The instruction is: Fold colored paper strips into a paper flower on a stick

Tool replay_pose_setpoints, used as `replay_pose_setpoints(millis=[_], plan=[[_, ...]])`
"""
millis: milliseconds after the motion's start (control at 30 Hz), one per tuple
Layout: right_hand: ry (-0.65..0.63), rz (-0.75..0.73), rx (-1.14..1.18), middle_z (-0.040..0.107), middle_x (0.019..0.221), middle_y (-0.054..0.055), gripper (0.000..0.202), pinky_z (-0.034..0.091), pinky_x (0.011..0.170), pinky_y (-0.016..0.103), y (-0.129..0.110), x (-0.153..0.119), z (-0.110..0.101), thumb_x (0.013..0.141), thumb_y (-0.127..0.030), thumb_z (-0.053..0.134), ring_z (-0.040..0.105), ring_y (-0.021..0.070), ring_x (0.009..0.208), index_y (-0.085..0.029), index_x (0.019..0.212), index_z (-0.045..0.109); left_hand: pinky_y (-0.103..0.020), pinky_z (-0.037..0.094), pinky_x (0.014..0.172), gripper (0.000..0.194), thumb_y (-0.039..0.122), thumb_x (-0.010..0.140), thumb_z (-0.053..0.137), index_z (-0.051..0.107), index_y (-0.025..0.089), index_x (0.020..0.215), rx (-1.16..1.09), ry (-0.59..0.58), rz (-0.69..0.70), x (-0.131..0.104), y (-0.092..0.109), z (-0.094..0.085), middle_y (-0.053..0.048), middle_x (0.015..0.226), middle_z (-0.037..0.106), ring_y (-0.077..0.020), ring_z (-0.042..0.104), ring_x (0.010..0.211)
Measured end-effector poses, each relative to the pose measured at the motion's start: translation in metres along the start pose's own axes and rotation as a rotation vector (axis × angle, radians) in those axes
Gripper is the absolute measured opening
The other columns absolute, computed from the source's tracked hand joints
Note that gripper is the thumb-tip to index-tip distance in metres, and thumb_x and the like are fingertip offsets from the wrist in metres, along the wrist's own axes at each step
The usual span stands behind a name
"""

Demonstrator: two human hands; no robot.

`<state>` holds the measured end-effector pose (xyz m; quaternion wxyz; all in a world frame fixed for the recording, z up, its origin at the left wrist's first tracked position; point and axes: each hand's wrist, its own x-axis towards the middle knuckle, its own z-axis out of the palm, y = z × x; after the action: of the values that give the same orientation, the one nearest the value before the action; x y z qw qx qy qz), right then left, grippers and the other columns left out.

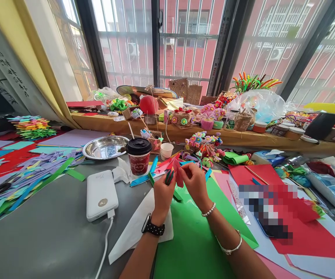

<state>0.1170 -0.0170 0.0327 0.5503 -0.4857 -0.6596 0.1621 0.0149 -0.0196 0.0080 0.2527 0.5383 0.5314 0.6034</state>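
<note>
My left hand [163, 195], with a watch on its wrist, is closed around a small dark green bundle with coloured streaks [170, 176]; its exact kind is too small to tell. Between my two hands stands a folded piece of pinkish-red paper [178, 175]. My right hand [195, 182], wearing bracelets, pinches the paper's edge between thumb and fingers. Below both hands lies a large green paper sheet [196, 240]. A white tissue [144, 226] is spread under my left wrist. Blue and red paper strips [163, 166] lie just beyond my hands.
A lidded coffee cup [139, 159], a paper cup [166, 151] and a metal plate [105, 148] stand behind. A white power bank [102, 195] with a cable is at left, beside many paper strips [39, 170]. Red sheets [295, 217] and a blurred phone [265, 223] lie at right.
</note>
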Motion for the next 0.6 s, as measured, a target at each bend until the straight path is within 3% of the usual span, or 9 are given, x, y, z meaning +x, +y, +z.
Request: replay_pose_setpoints(millis=[133, 300, 400, 600], plan=[[-0.045, -0.021, 0.025, 0.055, 0.062, 0.002, 0.018, 0.039, 0.049, 0.023, -0.0022, -0.0004, -0.0001, 0.076, -0.033, 0.048, 0.048, 0.0114, 0.053, -0.018, 0.068, 0.055, -0.022, 0.038, 0.05, 0.021, 0.032, 0.064, 0.057, 0.064, 0.013, 0.058, 0.051, 0.051, -0.005, 0.0008, -0.0009, -0.0004, -0.001, 0.046, 0.055, -0.011, 0.047, 0.046], [-0.191, 0.147, 0.268, 0.054, 0.053, -0.002, 0.025, 0.035, 0.039, 0.021, 0.0045, 0.0058, -0.0052, 0.07, -0.042, 0.052, 0.045, 0.0094, 0.041, -0.017, 0.068, 0.056, -0.022, 0.038, 0.05, 0.019, 0.03, 0.064, 0.056, 0.064, 0.014, 0.058, 0.036, 0.044, 0.026, 0.0001, 0.0034, -0.0013, -0.001, 0.045, 0.055, -0.0116, 0.048, 0.047], [-0.157, 0.158, 0.248, 0.055, 0.055, -0.001, 0.025, 0.037, 0.043, 0.022, 0.0068, 0.0071, -0.0068, 0.069, -0.041, 0.055, 0.047, 0.0104, 0.046, -0.017, 0.064, 0.056, -0.021, 0.037, 0.049, 0.018, 0.031, 0.065, 0.056, 0.063, 0.015, 0.059, 0.048, 0.034, 0.076, -0.0015, 0.0055, -0.0014, 0.001, 0.045, 0.053, -0.0102, 0.045, 0.045], [-0.064, 0.035, 0.066, 0.057, 0.063, 0.002, 0.02, 0.039, 0.05, 0.024, 0.0, 0.0018, -0.0037, 0.074, -0.034, 0.05, 0.05, 0.0125, 0.054, -0.017, 0.067, 0.056, -0.021, 0.035, 0.047, 0.017, 0.031, 0.063, 0.057, 0.061, 0.016, 0.055, 0.036, 0.05, 0.072, -0.0021, 0.0058, -0.0014, 0.003, 0.042, 0.049, -0.0088, 0.041, 0.042]])
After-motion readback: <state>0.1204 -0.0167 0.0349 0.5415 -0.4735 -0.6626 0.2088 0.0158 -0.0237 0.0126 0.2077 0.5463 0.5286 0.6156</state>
